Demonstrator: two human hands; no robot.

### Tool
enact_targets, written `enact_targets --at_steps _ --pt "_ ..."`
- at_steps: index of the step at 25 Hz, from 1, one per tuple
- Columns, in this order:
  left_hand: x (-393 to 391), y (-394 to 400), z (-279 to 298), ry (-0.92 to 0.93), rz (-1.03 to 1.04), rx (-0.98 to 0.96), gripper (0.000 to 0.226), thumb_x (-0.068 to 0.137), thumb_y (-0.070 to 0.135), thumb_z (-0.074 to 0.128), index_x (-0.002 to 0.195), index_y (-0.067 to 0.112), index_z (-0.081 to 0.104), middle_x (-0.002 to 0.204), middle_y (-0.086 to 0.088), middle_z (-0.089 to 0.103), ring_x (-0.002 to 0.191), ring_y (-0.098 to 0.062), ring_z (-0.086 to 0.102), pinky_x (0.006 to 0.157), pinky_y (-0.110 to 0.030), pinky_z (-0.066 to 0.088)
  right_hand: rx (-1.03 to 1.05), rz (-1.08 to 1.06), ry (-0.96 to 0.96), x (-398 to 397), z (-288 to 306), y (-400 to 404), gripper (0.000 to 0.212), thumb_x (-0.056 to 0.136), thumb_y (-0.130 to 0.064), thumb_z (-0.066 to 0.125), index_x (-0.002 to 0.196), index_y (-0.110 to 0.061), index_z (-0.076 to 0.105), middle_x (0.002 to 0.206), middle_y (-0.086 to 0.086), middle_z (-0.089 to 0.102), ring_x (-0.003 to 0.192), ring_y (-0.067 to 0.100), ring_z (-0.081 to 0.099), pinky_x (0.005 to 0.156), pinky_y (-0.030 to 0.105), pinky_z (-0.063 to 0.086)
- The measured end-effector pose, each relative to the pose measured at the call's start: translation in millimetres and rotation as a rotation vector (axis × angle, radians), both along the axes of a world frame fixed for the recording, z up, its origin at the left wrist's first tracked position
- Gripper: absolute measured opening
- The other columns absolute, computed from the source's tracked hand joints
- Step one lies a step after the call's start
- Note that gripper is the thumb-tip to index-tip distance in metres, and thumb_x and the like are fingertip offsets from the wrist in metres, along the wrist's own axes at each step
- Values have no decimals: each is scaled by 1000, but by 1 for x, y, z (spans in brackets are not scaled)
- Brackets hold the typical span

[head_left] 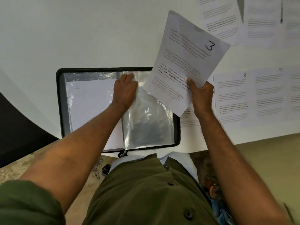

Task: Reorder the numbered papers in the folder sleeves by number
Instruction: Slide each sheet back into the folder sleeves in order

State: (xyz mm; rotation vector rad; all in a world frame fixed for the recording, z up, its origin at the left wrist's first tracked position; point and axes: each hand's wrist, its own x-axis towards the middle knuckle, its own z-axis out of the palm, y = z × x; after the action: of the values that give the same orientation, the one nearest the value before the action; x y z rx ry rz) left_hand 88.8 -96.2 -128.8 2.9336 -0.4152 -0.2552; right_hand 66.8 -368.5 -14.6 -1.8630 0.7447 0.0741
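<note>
Head view. Black zip folder [59, 101] lies open on the white table [65, 38]. Left hand [125, 91] grips the top of a clear sleeve [146, 120] on the right-hand page, fingers curled over its edge, seemingly holding the mouth open. Right hand [202, 96] pinches the sheet marked 3 [186, 62] by its lower edge, held raised and tilted above the folder's right side. The left page's sleeve already holds a sheet [87, 101]; its number is unreadable. Sheets 8 [232, 95] and 9 [269, 91] and more papers lie loose on the table to the right. Judgement: early stage; sheet 3 is about to go in, and most remain unfiled.
</note>
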Motion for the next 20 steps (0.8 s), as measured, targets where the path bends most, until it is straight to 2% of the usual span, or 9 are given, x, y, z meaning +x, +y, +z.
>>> enact_targets --at_steps 4,8,10,12,14,17,18,20 --pt "5 4 -6 -65 -58 -37 10 82 8 60 90 11 66 123 -8 66 104 -31 60 76 -39 42 32 3 -60 27 4 9 39 93 -27 75 127 -11 67 115 -1 74 102 11 72 89 26 60" --pt "12 6 -5 -50 -106 -97 18 82 3 58 94 16 63 116 -3 64 106 -29 56 96 -45 32 120 -46 -110 53 2 12 38 92 -20 75 127 -7 66 115 1 75 103 14 73 89 27 59" --pt "17 10 -5 -14 -135 -121 22 79 1 62 93 17 62 117 -4 61 111 -28 53 98 -45 24 190 -120 -119 65 -2 11 40 90 -17 77 128 -7 65 116 3 75 106 17 73 93 32 59" --pt "25 14 -3 22 -167 -142 24 76 8 67 97 17 61 120 -6 59 116 -29 50 99 -45 22 275 -214 -115 76 -6 8 43 87 -17 80 127 -12 65 119 3 74 109 18 72 99 41 57" --pt "34 15 3 88 -190 -171 34 77 24 71 108 17 59 122 -7 57 118 -30 49 101 -45 23 351 -293 -104 85 -10 6 44 87 -18 81 127 -15 63 120 2 74 110 19 71 100 46 57" --pt "51 6 14 176 -106 -242 44 85 33 72 122 19 52 113 -2 61 109 -28 56 99 -45 25 441 -363 -72 99 -14 5 28 90 -17 78 114 -19 63 113 3 74 102 20 73 90 44 61" --pt "57 2 16 186 -43 -274 42 88 31 69 123 20 51 107 0 63 104 -27 58 97 -44 26 468 -375 -69 103 -15 6 23 92 -16 77 110 -19 64 110 5 74 100 21 74 85 43 63" --pt "67 -3 19 202 52 -310 30 92 29 65 119 21 54 100 3 66 99 -24 61 94 -42 25 503 -394 -61 112 -18 6 25 93 -13 75 116 -13 65 110 7 74 98 23 74 80 41 63"
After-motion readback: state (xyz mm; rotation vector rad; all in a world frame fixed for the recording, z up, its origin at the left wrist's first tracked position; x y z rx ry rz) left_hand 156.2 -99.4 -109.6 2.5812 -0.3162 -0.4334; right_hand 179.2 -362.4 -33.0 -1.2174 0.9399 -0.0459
